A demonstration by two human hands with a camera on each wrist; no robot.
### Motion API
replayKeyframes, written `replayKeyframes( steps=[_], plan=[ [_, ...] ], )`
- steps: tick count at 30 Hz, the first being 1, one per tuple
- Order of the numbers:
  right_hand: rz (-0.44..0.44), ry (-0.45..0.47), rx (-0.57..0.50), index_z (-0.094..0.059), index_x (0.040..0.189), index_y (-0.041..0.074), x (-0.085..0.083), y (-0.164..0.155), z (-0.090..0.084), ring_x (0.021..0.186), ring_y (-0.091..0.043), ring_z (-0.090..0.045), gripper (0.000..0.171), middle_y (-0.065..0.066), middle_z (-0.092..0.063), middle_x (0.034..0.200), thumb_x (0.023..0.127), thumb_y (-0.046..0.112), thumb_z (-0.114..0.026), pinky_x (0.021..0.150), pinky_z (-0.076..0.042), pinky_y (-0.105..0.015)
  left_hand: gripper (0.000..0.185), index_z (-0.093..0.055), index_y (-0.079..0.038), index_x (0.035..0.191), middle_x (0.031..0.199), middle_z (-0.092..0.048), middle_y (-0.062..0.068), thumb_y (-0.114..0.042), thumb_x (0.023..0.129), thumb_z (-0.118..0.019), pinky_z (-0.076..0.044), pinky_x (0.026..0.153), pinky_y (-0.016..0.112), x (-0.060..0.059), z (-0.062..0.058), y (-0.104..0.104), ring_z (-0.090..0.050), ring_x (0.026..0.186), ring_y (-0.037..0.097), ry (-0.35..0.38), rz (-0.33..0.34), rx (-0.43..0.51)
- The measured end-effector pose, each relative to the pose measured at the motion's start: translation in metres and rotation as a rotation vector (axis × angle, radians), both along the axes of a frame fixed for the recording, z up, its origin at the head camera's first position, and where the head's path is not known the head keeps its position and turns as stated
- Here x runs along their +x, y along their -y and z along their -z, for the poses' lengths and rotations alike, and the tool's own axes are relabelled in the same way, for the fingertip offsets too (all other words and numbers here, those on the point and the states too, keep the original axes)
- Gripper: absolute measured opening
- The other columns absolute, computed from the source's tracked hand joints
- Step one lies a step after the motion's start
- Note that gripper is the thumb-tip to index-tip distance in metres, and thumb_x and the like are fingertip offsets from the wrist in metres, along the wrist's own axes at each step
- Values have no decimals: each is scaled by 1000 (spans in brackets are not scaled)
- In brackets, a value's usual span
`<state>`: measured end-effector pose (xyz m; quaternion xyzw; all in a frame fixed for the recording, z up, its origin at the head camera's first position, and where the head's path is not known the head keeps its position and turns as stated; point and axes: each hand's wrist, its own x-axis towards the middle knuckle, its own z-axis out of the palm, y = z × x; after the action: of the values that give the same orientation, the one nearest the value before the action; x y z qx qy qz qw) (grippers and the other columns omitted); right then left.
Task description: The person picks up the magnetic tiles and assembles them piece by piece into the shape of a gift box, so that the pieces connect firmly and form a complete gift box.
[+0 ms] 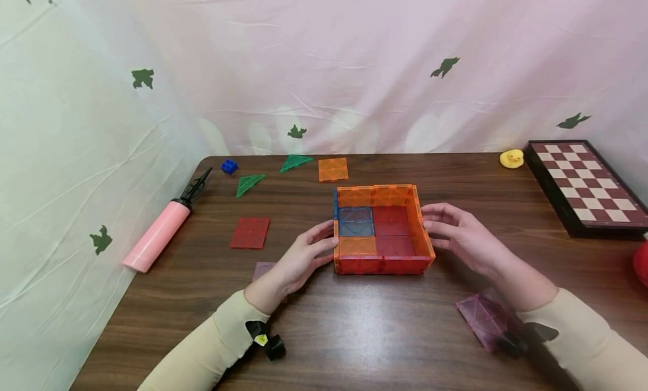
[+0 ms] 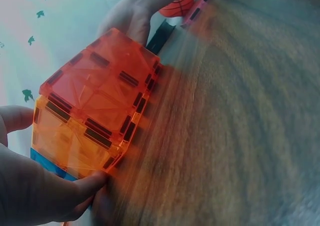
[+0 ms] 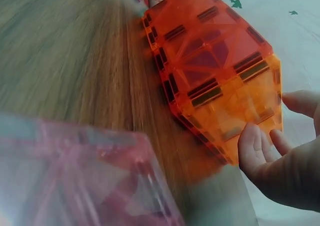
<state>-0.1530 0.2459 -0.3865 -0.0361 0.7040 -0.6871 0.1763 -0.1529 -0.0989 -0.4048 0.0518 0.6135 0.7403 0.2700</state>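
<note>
An open-topped box (image 1: 377, 264) built of see-through magnetic tiles stands on the table, with red and orange walls and some blue at its left side. Blue, orange and red tiles cover its floor. The left hand (image 1: 301, 256) touches the left wall with fairly straight fingers. On the opposite side, the right hand (image 1: 468, 239) rests its spread fingertips against or close to the orange wall (image 3: 240, 105). A purple tile (image 1: 486, 318) lies below the right forearm, and another purple tile (image 1: 262, 269) is partly hidden by the left wrist.
A red tile (image 1: 250, 233), an orange tile (image 1: 333, 170) and green triangles (image 1: 250, 183) lie left and behind. A pink pump (image 1: 159, 233) and blue block (image 1: 229, 166) are at left. A yellow duck (image 1: 512, 158), chessboard (image 1: 589, 185) and red ball (image 1: 642, 263) are at right.
</note>
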Motion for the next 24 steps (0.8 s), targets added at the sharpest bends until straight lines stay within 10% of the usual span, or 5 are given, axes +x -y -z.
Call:
replayKeyframes(
  steps=[10, 24],
  plan=[
    [-226, -420, 352, -62, 128, 4, 25, -48, 2, 112, -15, -65, 31, -16, -67, 123, 98, 1, -66, 90, -52, -21, 62, -31, -4, 158, 161, -32, 18, -18, 104, -57, -34, 114, 55, -1, 3, -1, -41, 141, 35, -5, -11, -20],
    [-541, -747, 475, -55, 141, 2, 79, -116, 34, 135, -8, -45, 79, -13, -53, 145, 70, 7, -90, 103, -29, -13, 61, -32, -3, 157, 160, -32, 19, -17, 103, -57, -34, 113, 56, -1, 1, -2, -42, 140, 36, -6, -33, -23]
  ],
)
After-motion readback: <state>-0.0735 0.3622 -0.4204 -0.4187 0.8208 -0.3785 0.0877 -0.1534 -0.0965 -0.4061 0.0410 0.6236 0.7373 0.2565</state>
